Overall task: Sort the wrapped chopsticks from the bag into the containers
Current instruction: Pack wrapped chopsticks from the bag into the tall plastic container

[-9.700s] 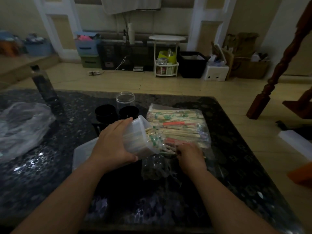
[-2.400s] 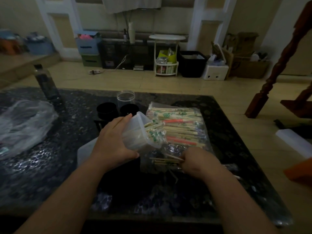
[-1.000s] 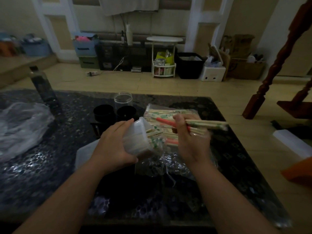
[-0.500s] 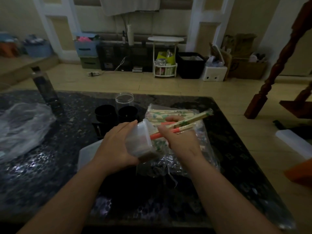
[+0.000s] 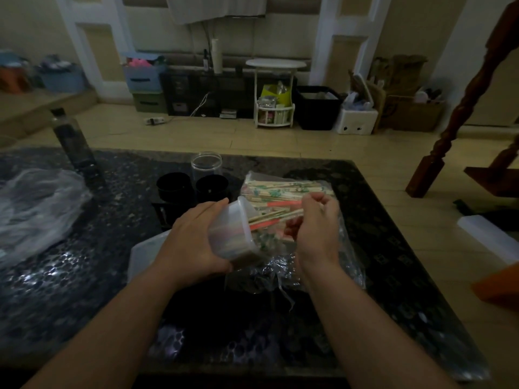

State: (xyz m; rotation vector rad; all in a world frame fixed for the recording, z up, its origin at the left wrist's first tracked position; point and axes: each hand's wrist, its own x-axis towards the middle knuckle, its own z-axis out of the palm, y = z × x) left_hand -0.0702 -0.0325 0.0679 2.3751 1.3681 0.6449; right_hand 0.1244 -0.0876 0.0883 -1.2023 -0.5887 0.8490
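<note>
While the left hand (image 5: 193, 240) clamps its grip around a tilted translucent plastic container (image 5: 233, 230), the right hand (image 5: 316, 226) pinches wrapped wooden chopsticks (image 5: 276, 217) at its mouth. Both hover over the clear plastic bag (image 5: 286, 189).

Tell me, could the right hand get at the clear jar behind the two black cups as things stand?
Probably not yet: the right hand is full of wrapped chopsticks, feeding them into the tilted plastic container. Nothing stands between it and the clear jar otherwise.
</note>
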